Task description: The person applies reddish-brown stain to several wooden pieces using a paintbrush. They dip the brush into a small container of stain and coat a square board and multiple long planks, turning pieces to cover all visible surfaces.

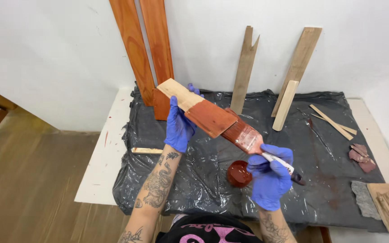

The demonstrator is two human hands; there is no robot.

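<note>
Short flat wooden board (197, 109), half pale bare wood, half red-brown stained, held above tabletop's (100, 166) back-left area. Left hand (179, 126) clamps bare end; right hand (270, 176) grips wide stained paintbrush (248, 139), bristles touching the stained end.

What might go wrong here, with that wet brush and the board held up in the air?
Stain may drip from the brush, held in the right hand, though the black plastic sheet below would likely catch it. The left hand grips the half-coated board close to the wet red part, so the glove could smudge it. The open stain container sits just beside the right hand and could be knocked.
</note>
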